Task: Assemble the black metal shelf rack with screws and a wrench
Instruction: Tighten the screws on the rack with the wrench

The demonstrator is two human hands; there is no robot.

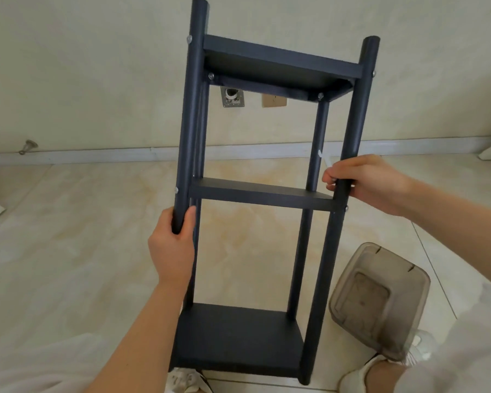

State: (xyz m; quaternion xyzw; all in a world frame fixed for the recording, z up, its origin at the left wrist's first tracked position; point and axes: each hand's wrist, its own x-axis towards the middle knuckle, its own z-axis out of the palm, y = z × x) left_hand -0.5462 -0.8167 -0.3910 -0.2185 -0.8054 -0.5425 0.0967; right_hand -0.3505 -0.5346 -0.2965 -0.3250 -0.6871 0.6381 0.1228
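Observation:
The black metal shelf rack [255, 194] stands upright in front of me, with three shelves fixed between four round posts. Silver screw heads [210, 76] show at the top and middle joints. My left hand [173, 245] grips the near left post just below the middle shelf. My right hand [363, 181] grips the near right post just above the middle shelf. The bottom shelf [238, 336] sits near my shoes. No wrench is in view.
A smoky translucent plastic bin [380, 302] lies on the tiled floor to the right of the rack. My white shoes [182, 381] are at the bottom edge. Wall outlets [233, 97] and a baseboard lie behind the rack, with a door stop [29, 145] at the left.

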